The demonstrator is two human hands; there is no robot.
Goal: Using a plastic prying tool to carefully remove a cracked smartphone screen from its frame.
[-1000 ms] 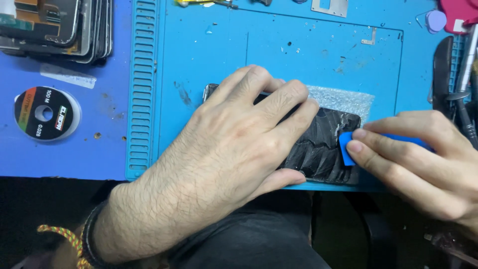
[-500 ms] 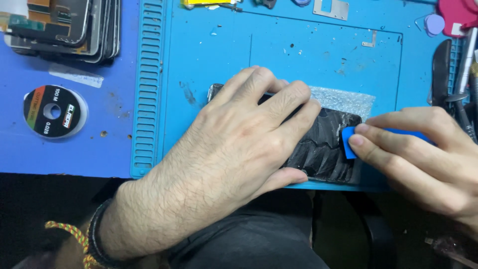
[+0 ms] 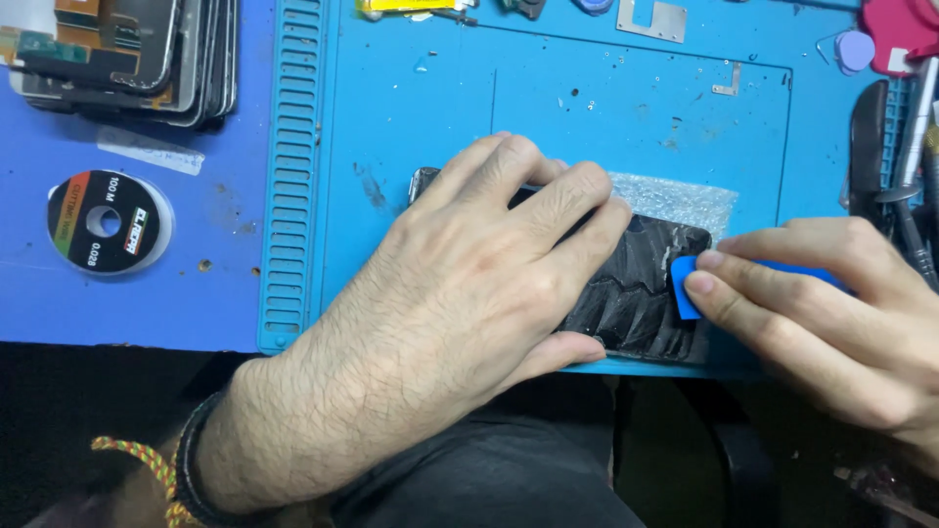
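While one dark phone (image 3: 636,284) lies near the front edge of the blue work mat (image 3: 548,117) on the desk, two hands work on it. One stack of phone screens (image 3: 127,54) and one spool of wire (image 3: 106,223) sit well apart on the left. Left hand (image 3: 469,293) lies flat and spread over most of the phone, gripping nothing. Right hand (image 3: 831,303) pinches one blue plastic pick (image 3: 685,284) between its fingertips, touching the phone's right end beside a strip of bubble wrap (image 3: 675,200). Since half a second ago, both hands have barely shifted; the pick sits at the same spot.
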